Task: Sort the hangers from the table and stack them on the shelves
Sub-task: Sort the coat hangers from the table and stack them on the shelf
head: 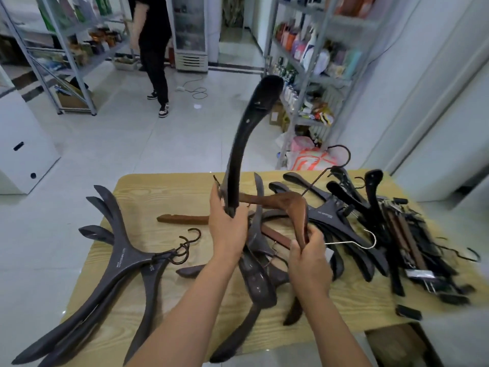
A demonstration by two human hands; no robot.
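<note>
Wood table (pixel 164 186), hanger pile (pixel 344 218) on it: left hand (pixel 227 229) clenched round upright dark hanger (pixel 238 154) mid-bar, right hand (pixel 309 260) grasping brown hanger (pixel 285 202) by one arm; likely stiff, light, smooth, so grip near the neck.

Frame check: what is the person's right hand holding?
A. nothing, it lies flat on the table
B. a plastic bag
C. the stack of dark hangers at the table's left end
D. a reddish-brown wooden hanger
D: the right hand grips one arm of the reddish-brown wooden hanger over the pile, while the left hand holds a dark hanger upright.
</note>
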